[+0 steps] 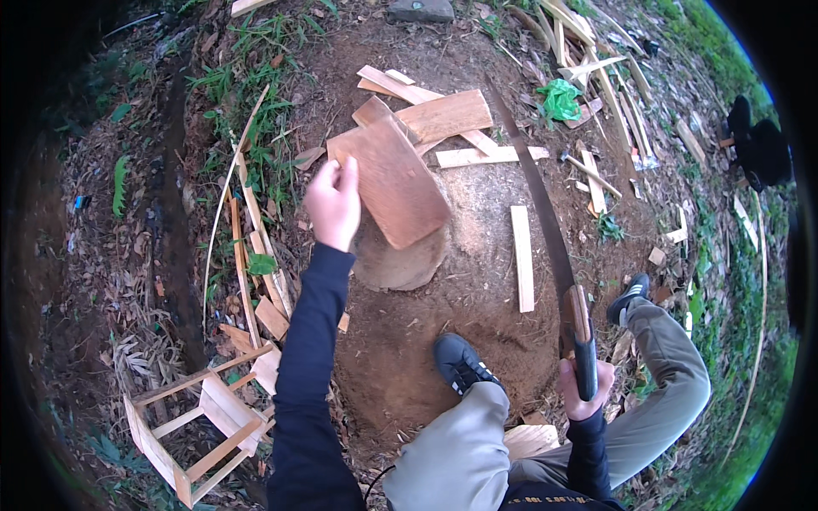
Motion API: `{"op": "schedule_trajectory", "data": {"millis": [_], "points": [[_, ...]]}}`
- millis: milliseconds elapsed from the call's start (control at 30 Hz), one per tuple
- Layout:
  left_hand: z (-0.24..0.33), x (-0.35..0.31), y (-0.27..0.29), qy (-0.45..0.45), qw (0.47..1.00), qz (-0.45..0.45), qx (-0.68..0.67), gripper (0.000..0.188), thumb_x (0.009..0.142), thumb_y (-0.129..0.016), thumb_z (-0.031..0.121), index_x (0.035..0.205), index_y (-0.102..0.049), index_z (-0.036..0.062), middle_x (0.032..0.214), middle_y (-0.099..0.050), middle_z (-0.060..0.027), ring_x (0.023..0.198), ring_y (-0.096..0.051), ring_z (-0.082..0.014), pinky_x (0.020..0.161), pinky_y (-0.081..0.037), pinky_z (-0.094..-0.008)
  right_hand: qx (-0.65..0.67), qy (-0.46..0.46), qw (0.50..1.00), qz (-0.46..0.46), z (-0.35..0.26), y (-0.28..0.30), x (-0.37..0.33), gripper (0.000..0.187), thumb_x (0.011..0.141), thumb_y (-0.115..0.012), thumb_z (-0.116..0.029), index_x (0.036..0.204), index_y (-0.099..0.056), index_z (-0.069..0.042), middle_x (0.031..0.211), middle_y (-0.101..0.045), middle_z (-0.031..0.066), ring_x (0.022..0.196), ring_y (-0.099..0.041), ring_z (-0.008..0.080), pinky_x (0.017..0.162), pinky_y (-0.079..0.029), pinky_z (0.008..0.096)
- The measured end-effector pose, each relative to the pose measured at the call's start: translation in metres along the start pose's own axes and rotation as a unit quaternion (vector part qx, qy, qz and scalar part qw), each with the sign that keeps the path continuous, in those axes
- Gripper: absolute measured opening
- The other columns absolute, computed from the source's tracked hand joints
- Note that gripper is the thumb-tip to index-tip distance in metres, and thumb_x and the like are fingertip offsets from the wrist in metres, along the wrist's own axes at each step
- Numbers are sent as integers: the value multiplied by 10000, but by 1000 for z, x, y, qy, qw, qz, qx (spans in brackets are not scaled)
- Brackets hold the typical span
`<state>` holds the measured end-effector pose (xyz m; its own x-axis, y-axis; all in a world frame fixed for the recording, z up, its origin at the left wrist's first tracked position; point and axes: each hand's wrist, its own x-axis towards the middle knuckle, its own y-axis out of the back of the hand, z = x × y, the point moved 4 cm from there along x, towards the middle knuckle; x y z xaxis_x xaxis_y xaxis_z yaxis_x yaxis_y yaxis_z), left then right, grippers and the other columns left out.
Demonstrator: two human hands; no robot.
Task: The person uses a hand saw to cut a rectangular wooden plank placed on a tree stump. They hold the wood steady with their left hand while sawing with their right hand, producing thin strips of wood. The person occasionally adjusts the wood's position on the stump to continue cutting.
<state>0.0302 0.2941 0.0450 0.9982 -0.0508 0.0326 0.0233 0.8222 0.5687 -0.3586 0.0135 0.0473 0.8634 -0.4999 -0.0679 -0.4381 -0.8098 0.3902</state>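
My left hand (334, 204) grips the near-left edge of a reddish-brown wooden board (396, 183), thumb on top. The board is tilted and slightly blurred above a round wooden stump (405, 260), hiding part of it. In my right hand (586, 390) is the handle of a handsaw (545, 213), fingers wrapped round it. Its long dark blade points away from me, up and to the left, apart from the board. Behind the board lie another brown board (445, 117) and several pale strips (407, 91) in a loose pile.
A pale strip (522, 258) lies on the dirt right of the stump. A hammer (592, 173) and a green plastic bag (560, 100) are farther right, near heaped wood scraps (626, 94). At lower left stands a small wooden frame (204, 422). My shoe (463, 362) is close to the stump.
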Motion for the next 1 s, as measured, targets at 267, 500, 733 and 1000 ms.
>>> {"op": "schedule_trajectory", "data": {"millis": [267, 500, 733, 1000], "points": [[7, -46, -71, -167, 937, 51, 302, 728, 977, -501, 434, 1450, -322, -89, 1507, -314, -313, 1449, -253, -436, 1158, -207, -606, 17, -10, 1000, -13, -9, 0, -3, 127, 789, -714, -75, 715, -621, -30, 500, -530, 46, 400, -534, 157, 441, -415, 294], [2, -33, -89, -201, 939, 69, 270, 710, 974, -492, 367, 1462, -288, -107, 1514, -202, -391, 1439, -167, -523, 1181, -163, -572, -12, 100, 993, -67, -45, -18, 16, 109, 755, -717, -54, 687, -634, -37, 467, -497, 56, 367, -526, 207, 416, -407, 306], [-5, -30, -93, -188, 943, 67, 265, 585, 985, -407, 213, 1470, -293, -93, 1548, -189, -350, 1466, -155, -472, 1195, -140, -555, 27, 100, 990, -98, -35, -46, 18, 46, 683, -671, 1, 718, -653, -22, 535, -588, 97, 443, -620, 236, 471, -483, 311], [-1, -29, -92, -196, 946, 98, 239, 573, 956, -458, 202, 1433, -370, -101, 1519, -267, -350, 1453, -215, -462, 1191, -176, -544, 33, 114, 989, -91, -29, -60, 23, 54, 686, -669, -12, 681, -628, -48, 494, -522, 85, 411, -573, 241, 458, -450, 321]]}}
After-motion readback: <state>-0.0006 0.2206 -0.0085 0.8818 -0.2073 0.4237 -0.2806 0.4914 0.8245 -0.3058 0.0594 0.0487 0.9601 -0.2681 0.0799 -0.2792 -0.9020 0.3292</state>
